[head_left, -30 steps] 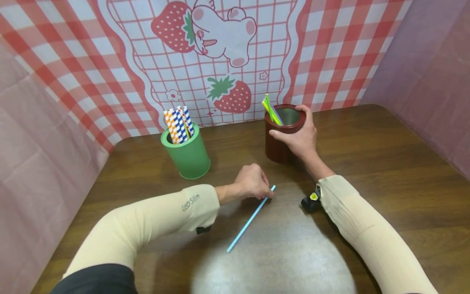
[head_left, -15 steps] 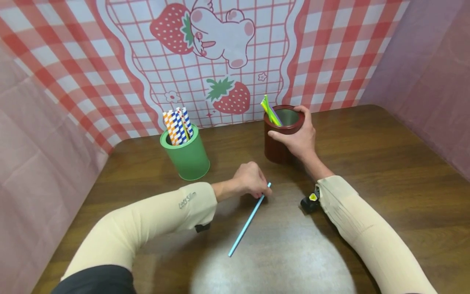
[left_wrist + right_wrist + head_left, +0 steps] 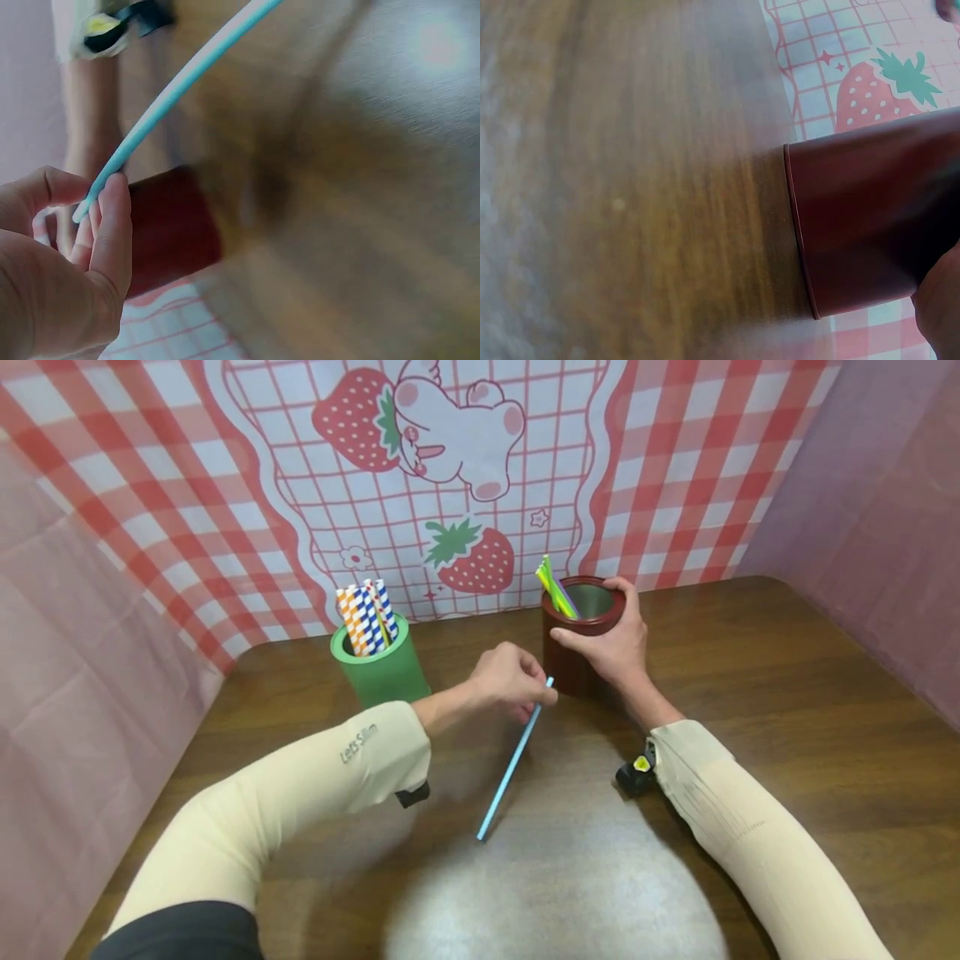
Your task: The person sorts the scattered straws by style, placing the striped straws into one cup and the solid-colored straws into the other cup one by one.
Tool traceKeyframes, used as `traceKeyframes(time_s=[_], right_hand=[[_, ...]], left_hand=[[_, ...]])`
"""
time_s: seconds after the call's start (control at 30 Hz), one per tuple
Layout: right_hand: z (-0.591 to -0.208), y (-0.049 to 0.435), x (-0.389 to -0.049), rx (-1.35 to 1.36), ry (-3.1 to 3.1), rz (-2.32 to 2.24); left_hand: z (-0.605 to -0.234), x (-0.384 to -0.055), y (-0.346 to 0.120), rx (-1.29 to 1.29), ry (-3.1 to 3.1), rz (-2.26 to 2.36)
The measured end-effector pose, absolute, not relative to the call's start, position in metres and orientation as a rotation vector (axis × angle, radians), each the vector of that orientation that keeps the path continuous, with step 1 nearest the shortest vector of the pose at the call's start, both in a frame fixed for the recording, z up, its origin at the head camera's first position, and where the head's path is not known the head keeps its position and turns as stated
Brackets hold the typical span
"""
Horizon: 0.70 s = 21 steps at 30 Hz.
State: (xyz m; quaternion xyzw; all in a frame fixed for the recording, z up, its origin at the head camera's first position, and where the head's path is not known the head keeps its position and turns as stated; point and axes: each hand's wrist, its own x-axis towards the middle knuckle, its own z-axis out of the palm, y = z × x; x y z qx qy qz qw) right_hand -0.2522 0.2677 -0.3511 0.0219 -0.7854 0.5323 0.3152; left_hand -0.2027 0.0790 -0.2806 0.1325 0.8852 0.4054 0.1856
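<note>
A light blue straw (image 3: 508,770) is pinched near its upper end between the thumb and fingers of my left hand (image 3: 510,681). It slants down toward the near side, its lower end close over the table. In the left wrist view the straw (image 3: 176,88) runs up and right from the fingertips. My right hand (image 3: 621,639) grips the rim of a dark red can (image 3: 564,660), thumb on the near side and fingers behind. Several green, yellow and purple straws (image 3: 557,593) lean inside that can at its left. The right wrist view shows the can's side (image 3: 862,217) upright on the table.
A green can (image 3: 390,672) holding striped straws (image 3: 363,620) in orange, blue and white stands at the back left, behind my left forearm. The wooden table (image 3: 750,693) meets a red checked cloth (image 3: 690,468) with strawberries at its back edge.
My left hand has lifted the blue straw and carried it away from me toward the red can. The straw's lower end has risen with it. My right hand keeps its grip on the can.
</note>
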Motion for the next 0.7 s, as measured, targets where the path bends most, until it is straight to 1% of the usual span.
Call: traceKeyframes(time_s=[0.23, 0.4, 0.7], right_hand=[[-0.351, 0.271, -0.253, 0.076, -2.071, 1.418], [-0.352, 0.271, -0.254, 0.077, -2.072, 1.411], [-0.354, 0.27, -0.254, 0.064, -2.097, 1.424]], left_hand=[[-0.24, -0.214, 0.077, 0.419, 2.447, 1.408], [-0.215, -0.225, 0.074, 0.436, 2.459, 1.509], [-0.183, -0.243, 0.071, 0.344, 2.476, 1.766]])
